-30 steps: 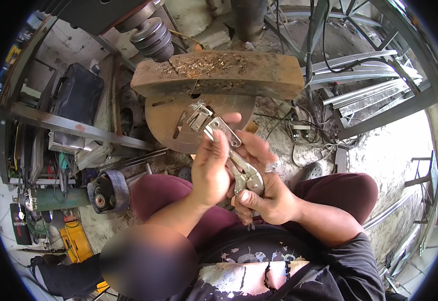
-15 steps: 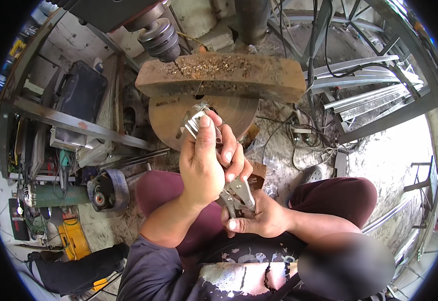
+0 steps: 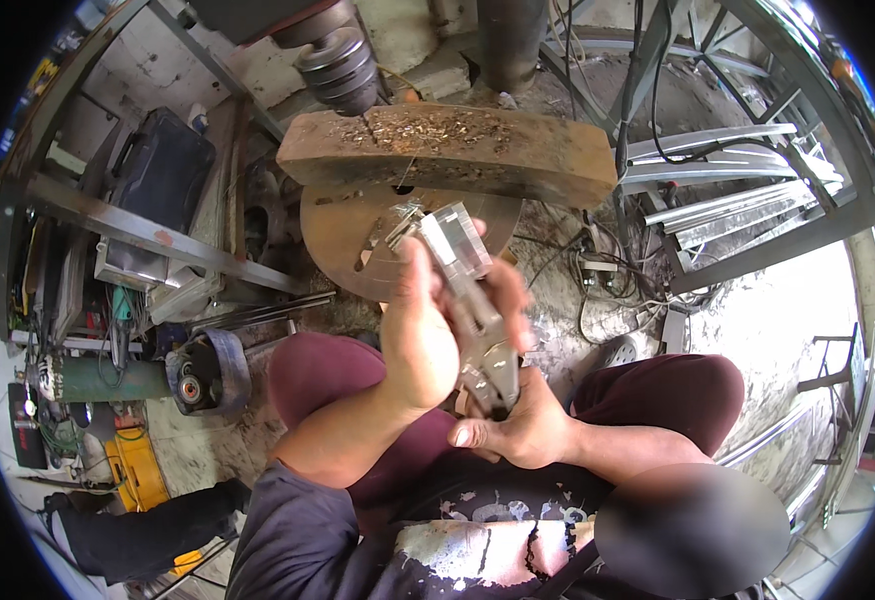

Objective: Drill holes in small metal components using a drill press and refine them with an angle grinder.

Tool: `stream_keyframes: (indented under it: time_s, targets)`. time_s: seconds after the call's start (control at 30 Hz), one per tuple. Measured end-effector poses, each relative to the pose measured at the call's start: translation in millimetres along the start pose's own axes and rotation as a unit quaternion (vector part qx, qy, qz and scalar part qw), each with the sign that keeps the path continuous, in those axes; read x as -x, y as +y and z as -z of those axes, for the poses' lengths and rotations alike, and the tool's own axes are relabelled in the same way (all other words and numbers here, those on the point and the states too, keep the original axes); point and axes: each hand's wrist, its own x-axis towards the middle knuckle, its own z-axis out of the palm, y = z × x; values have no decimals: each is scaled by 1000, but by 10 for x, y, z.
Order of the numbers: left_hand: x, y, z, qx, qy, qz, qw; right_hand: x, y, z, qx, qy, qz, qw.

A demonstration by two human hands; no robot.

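My right hand (image 3: 527, 425) grips the handles of a pair of metal locking pliers (image 3: 487, 360), which point up and away from me. At their head is a shiny, flat-sided metal part (image 3: 457, 240); I cannot tell whether it is the broad jaws or a clamped piece. My left hand (image 3: 422, 340) is around the head, thumb on the left side, fingers on the right and blurred by motion. Whether it touches the pliers is unclear. Small metal bits (image 3: 404, 228) show by the thumb tip, either against it or on the round metal plate (image 3: 332, 235) behind.
Beyond the plate lies a thick block (image 3: 547, 165) strewn with shavings, under a drill chuck (image 3: 342, 75). To the left stand a metal frame (image 3: 157, 235) with a dark case (image 3: 167, 165) and a green cylinder (image 3: 107, 385). Metal profiles (image 3: 727, 215) and cables are at right.
The pliers' head, earlier covered by my left hand, has come into view and points up. My left fingers have moved apart from the thumb. My right hand keeps its grip.
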Motion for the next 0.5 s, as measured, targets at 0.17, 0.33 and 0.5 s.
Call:
stream_keyframes:
  time_s: [0.17, 0.33, 0.5]
  targets:
    - [89, -36, -224, -142, 17, -42, 989, -105, -226, 102, -48, 33, 136, 989]
    - [124, 399, -81, -227, 95, -62, 967, -128, -980, 92, 371, 15, 32, 928]
    - [34, 1004, 158, -373, 139, 14, 917, -418, -1917, 244, 547, 379, 294, 686]
